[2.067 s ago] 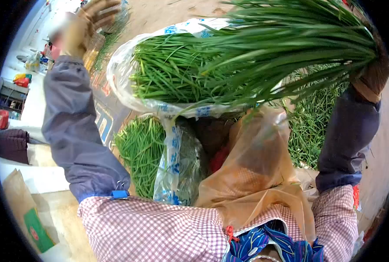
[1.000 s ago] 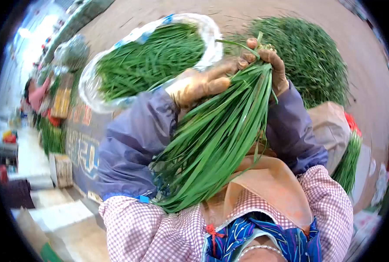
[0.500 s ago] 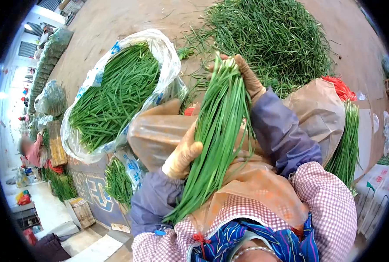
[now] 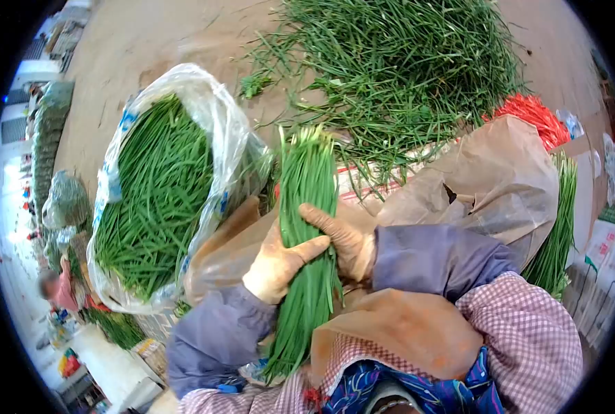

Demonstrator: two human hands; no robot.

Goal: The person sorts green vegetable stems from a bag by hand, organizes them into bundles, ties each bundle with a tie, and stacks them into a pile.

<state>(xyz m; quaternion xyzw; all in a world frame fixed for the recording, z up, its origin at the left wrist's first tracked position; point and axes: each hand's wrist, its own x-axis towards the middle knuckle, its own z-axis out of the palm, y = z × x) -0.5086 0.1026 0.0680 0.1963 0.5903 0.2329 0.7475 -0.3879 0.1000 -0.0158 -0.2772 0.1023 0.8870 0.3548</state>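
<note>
A long bunch of garlic chives stands nearly upright in front of my body, its pale cut ends at the top and its leaf tips hanging towards my chest. My left hand is wrapped round its middle from the left, thumb across the leaves. Slightly higher, my right hand grips the same bunch from the right, its thumb laid over the front. Both hands wear pale, stained gloves. The fingers behind the leaves are hidden.
A clear plastic bag full of chives sits at the left. Beyond my knees spreads a large loose chive pile. Red ties and more upright chives lie at the right. A person in pink is far left.
My right hand has moved from the bunch's cut ends down to its middle, close to my left hand. The bunch is now straighter and nearer to my body. The view has shifted.
</note>
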